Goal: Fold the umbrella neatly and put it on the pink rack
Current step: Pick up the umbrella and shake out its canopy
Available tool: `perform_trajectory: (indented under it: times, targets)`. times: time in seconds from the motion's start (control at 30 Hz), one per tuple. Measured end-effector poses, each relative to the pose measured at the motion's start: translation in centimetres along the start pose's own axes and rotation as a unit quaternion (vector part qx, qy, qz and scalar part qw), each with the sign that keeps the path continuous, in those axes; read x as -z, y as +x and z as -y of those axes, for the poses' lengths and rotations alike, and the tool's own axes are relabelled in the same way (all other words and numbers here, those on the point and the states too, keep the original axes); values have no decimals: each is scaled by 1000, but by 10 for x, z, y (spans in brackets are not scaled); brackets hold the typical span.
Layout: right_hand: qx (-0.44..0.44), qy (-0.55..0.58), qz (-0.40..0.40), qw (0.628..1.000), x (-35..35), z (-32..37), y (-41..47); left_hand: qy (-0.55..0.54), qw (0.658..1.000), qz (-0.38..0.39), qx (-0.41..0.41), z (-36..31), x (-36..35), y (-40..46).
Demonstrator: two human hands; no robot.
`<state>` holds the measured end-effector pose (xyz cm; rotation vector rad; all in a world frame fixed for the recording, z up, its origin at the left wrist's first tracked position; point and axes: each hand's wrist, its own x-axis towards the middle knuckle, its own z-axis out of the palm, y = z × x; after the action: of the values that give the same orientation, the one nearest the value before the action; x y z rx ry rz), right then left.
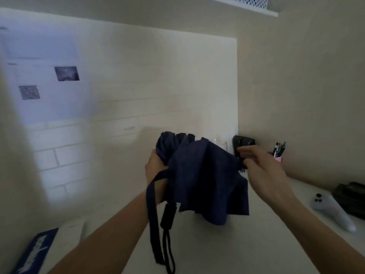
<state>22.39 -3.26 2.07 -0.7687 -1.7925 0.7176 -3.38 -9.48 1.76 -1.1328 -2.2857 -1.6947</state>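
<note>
Left hand (156, 167) grip wrapped round navy umbrella (205, 175); right hand (262, 167) grip pinching canopy edge

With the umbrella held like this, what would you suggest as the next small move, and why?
Probably wrap the loose panel around the bundle. The left hand grips the gathered part of the navy umbrella, while the right hand pinches a canopy edge pulled out to the side, so that fabric hangs unfolded. The closing strap dangles free, unfastened.

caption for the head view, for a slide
Left hand grips a half-folded navy fabric umbrella while right hand pinches its canopy edge above a white desk.
</note>
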Motion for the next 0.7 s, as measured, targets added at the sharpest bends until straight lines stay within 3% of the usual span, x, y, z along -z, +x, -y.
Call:
perform_trajectory:
  times: [0.07, 0.13, 0.23, 0.33, 0.5, 0.63, 0.7]
  targets:
    - [-29, 86, -11, 996, 5, 12, -11, 56, 997, 2, -53, -9, 3, -12]
    - [-96, 156, 75, 980, 0, 17, -24, 98, 987, -10, -128, -11, 2, -22]
    - [-241, 222, 202, 923, -24, 6, -33, 165, 962, -4, -219, -9, -7, -27]
    - [-318, 312, 159, 881, -50, -25, -35, 221, 932, 30, -286, -1, -18, -30]
    - [-417, 299, 157, 844, -74, -75, -60, 332, 864, 73, -370, 32, -35, -43]
    - [-439, 257, 173, 843, -74, -89, -75, 384, 811, 101, -429, 66, -58, -52]
    - [-441, 258, 177, 841, -74, -92, -78, 409, 806, 107, -414, 83, -71, -55]
